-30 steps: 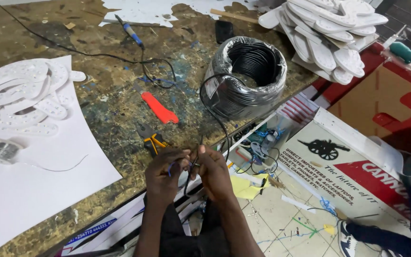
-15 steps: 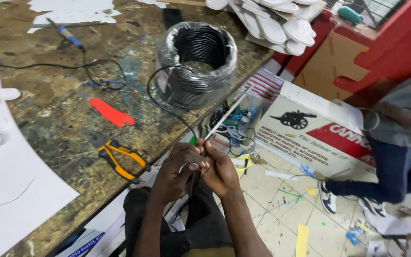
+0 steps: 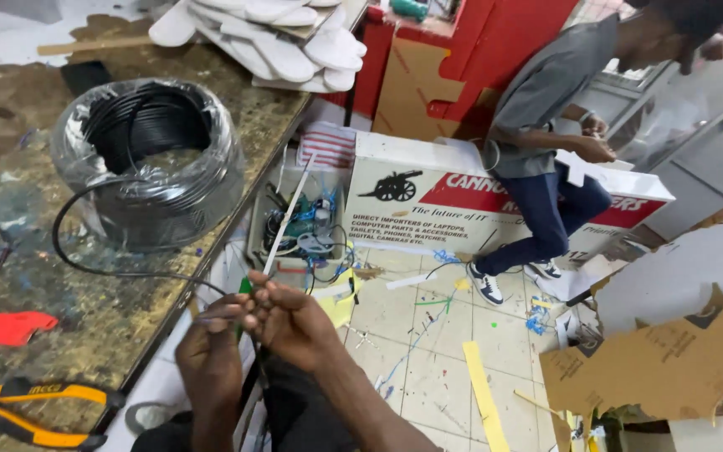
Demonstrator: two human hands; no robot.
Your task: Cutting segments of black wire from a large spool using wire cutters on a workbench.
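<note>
A thin black wire [image 3: 110, 269] is pinched at its end between the fingertips of two hands at the lower centre of the frame. From there it is looped leftward over the worn tabletop and curved up to a coil of black wire [image 3: 151, 159], wrapped in clear plastic and laid flat at the upper left, close to the table's edge.
</note>
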